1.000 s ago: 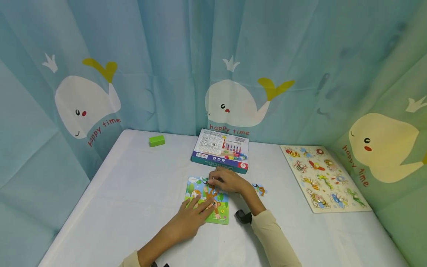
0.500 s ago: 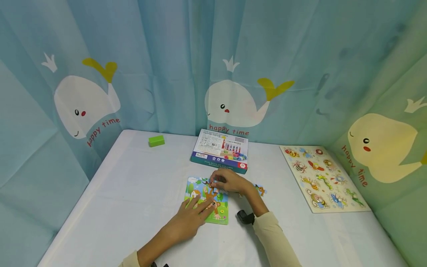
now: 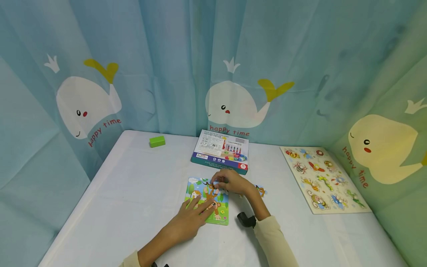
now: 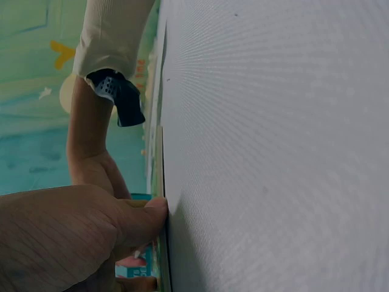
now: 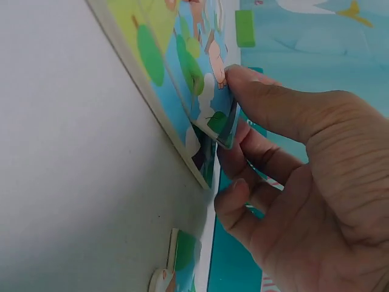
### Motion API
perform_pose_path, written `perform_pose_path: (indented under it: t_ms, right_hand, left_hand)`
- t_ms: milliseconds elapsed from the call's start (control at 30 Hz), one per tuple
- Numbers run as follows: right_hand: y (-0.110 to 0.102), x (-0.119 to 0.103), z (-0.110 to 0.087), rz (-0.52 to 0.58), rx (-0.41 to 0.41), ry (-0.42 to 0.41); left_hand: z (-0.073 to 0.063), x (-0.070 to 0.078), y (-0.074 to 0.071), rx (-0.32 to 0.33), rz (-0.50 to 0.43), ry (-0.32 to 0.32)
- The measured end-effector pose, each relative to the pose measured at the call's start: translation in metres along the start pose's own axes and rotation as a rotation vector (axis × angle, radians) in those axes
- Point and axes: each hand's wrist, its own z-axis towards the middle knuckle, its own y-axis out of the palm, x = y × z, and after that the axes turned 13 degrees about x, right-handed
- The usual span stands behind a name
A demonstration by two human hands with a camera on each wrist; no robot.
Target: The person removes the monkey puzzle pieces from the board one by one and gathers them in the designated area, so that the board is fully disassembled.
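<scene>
A jigsaw board (image 3: 222,215) with a monkey, a house and trees lies on the white table. My left hand (image 3: 186,224) rests on its lower left part with the fingers spread; in the left wrist view the thumb (image 4: 149,219) lies at the board's edge. At the upper right corner, my right hand (image 3: 231,182) pinches a puzzle piece (image 5: 213,115) between thumb and fingers. That piece shows blue sky and green leaves and sits tilted, one corner raised above the board. Part of the picture is hidden under both hands.
A loose puzzle piece (image 3: 261,191) lies right of the board, partly behind the right forearm. A flat toy box (image 3: 218,152) stands behind the board. A green block (image 3: 157,141) is at the back left, and an insect peg board (image 3: 323,180) lies at the right.
My right hand has shifted slightly to the right and towards me along the board's upper part, its fingers still pinching. The left hand keeps its place.
</scene>
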Motion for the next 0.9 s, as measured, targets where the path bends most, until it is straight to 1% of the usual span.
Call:
perform_pose_path:
  t_ms: [133,267,400,500,667,800,900]
  right_hand:
    - [-0.001,-0.003,-0.003,-0.032,0.005,-0.030]
    - [-0.003,-0.004,-0.007,0.007,0.020,-0.014]
    - [-0.003,0.000,-0.008,0.064,0.079,0.070]
    - [-0.001,0.003,-0.009,0.099,0.118,0.107]
    - [-0.002,0.006,-0.013,0.156,0.162,0.126]
    - [-0.006,0.011,-0.019,0.179,0.234,0.119]
    - [-0.013,0.016,-0.026,0.195,0.291,0.137]
  left_hand:
    - [0.000,0.000,0.001,-0.006,0.009,0.003]
    - [0.000,0.000,0.001,-0.007,0.014,0.004]
    - [0.000,0.000,0.002,-0.011,0.021,0.002]
    - [0.000,0.000,0.001,-0.014,0.027,0.003]
    - [0.000,0.001,0.001,-0.015,0.032,0.006]
    - [0.001,0.002,0.001,-0.021,0.031,0.002]
    - [0.000,0.002,0.001,-0.023,0.028,0.000]
